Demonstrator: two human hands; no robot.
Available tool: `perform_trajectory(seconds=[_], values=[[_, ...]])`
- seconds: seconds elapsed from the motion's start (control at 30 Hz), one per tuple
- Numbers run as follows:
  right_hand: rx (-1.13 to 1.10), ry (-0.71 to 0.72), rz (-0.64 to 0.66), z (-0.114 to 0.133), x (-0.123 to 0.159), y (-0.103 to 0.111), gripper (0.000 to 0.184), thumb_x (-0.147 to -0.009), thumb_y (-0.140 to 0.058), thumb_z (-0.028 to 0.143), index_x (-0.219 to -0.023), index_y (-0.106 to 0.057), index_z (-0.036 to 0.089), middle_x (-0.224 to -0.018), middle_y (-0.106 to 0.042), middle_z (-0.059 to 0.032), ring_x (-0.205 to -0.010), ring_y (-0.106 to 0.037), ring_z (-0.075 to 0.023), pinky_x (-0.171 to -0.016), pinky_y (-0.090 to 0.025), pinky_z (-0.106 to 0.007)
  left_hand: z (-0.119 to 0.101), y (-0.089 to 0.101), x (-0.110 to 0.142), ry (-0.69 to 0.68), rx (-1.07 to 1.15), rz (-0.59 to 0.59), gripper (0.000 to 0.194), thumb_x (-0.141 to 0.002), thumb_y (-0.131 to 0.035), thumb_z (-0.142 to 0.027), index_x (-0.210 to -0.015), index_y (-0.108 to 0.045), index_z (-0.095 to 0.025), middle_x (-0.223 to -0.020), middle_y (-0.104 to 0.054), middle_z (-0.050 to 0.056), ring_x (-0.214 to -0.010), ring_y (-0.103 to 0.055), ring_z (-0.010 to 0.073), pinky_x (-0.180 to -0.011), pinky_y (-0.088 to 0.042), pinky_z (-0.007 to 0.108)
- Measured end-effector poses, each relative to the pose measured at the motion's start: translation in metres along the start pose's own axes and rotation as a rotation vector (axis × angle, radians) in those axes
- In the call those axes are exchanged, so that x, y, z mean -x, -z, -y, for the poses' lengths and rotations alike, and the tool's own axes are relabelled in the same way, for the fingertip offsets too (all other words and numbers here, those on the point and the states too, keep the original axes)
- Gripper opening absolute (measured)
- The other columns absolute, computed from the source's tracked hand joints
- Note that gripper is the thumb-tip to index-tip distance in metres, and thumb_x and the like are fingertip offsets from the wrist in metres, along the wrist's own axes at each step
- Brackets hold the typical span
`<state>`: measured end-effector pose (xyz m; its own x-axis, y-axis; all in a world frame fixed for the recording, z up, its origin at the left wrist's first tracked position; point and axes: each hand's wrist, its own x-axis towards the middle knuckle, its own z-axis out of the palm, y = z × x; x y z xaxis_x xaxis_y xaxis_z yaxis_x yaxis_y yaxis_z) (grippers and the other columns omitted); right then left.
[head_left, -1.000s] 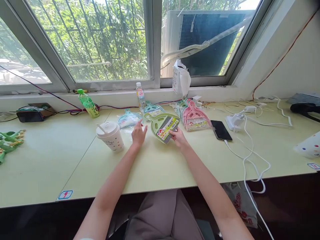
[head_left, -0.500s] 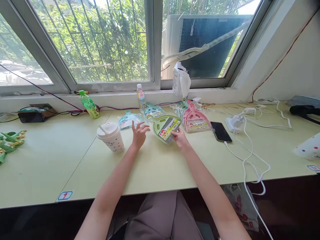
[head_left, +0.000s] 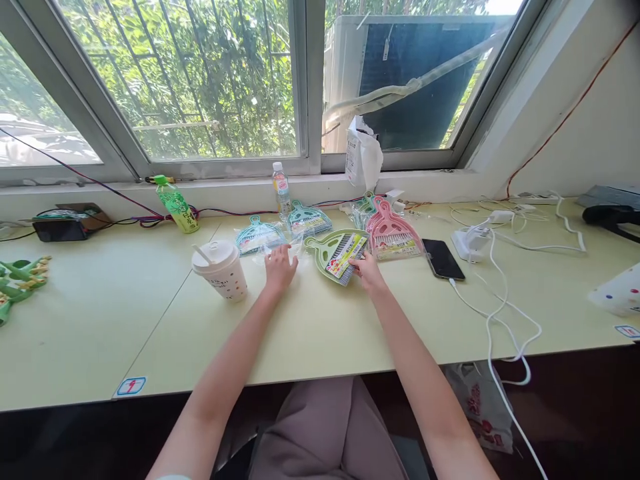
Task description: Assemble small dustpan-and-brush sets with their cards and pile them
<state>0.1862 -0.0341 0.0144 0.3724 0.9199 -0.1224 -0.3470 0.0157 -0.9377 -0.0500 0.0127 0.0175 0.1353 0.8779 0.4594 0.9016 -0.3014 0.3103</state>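
My right hand (head_left: 367,272) grips the near edge of a green mini dustpan-and-brush set (head_left: 339,251) with a colourful label, held just above the pale green table (head_left: 310,327). My left hand (head_left: 279,269) rests with fingers down on a clear plastic bag (head_left: 285,253) lying on the table in front of a teal dustpan set (head_left: 259,236). A second teal set (head_left: 307,219) lies behind, and a stack of pink sets (head_left: 393,235) sits to the right.
A white lidded cup with a straw (head_left: 221,269) stands left of my left hand. A black phone (head_left: 440,258), a white charger (head_left: 469,243) and trailing cables lie to the right. Two bottles (head_left: 175,205) and a white paper bag (head_left: 363,159) stand by the window.
My right hand has shifted the green dustpan set slightly right and lower toward the table. My left hand lifted its fingers, then settled back onto the clear bag.
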Motion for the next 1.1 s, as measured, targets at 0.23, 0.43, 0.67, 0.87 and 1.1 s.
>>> perform_trajectory(seconds=[0.23, 0.43, 0.67, 0.87, 1.1], values=[[0.040, -0.034, 0.058, -0.002, 0.000, 0.000, 0.027, -0.062, -0.062, 0.005, -0.084, -0.059, 0.021, -0.085, -0.070, -0.0030, -0.081, -0.068, -0.0191, -0.076, -0.059, -0.037, -0.005, -0.012, 0.004, -0.055, -0.054, 0.062, 0.039, -0.080, -0.039, -0.003, -0.107, -0.062, -0.021, -0.108, -0.065, 0.010, -0.105, -0.056, 0.0259, -0.091, -0.040, 0.039], [0.008, -0.094, 0.191, 0.000, 0.008, -0.007, 0.032, -0.061, -0.065, 0.006, -0.089, -0.060, 0.021, -0.089, -0.072, -0.0033, -0.084, -0.069, -0.0198, -0.079, -0.058, -0.037, 0.003, -0.002, 0.000, -0.036, 0.122, -0.142, 0.039, -0.084, -0.035, -0.003, -0.107, -0.061, -0.020, -0.097, -0.066, 0.010, -0.096, -0.060, 0.0252, -0.077, -0.048, 0.035], [0.041, -0.127, 0.337, 0.015, 0.014, 0.000, 0.036, -0.060, -0.070, 0.008, -0.093, -0.063, 0.020, -0.094, -0.073, -0.0045, -0.089, -0.069, -0.0209, -0.085, -0.056, -0.038, 0.013, 0.012, -0.006, -0.010, 0.371, -0.430, 0.033, -0.088, -0.035, -0.009, -0.106, -0.060, -0.019, -0.102, -0.066, 0.009, -0.099, -0.060, 0.0220, -0.087, -0.047, 0.037], [-0.010, -0.054, 0.121, 0.007, 0.010, -0.001, 0.031, -0.061, -0.066, 0.005, -0.086, -0.060, 0.021, -0.085, -0.072, -0.0028, -0.083, -0.070, -0.0200, -0.079, -0.059, -0.038, 0.013, 0.014, -0.007, 0.003, 0.503, -0.384, 0.030, -0.090, -0.034, -0.014, -0.107, -0.058, -0.019, -0.110, -0.064, 0.008, -0.107, -0.058, 0.0189, -0.096, -0.045, 0.037], [-0.129, -0.019, 0.287, 0.000, 0.023, -0.020, 0.033, -0.060, -0.073, 0.012, -0.091, -0.061, 0.021, -0.087, -0.072, -0.0028, -0.081, -0.070, -0.0193, -0.073, -0.060, -0.034, -0.017, 0.010, 0.008, -0.189, 0.648, -0.200, 0.029, -0.093, -0.038, -0.022, -0.120, -0.048, -0.023, -0.117, -0.062, 0.008, -0.114, -0.057, 0.0172, -0.101, -0.043, 0.038]])
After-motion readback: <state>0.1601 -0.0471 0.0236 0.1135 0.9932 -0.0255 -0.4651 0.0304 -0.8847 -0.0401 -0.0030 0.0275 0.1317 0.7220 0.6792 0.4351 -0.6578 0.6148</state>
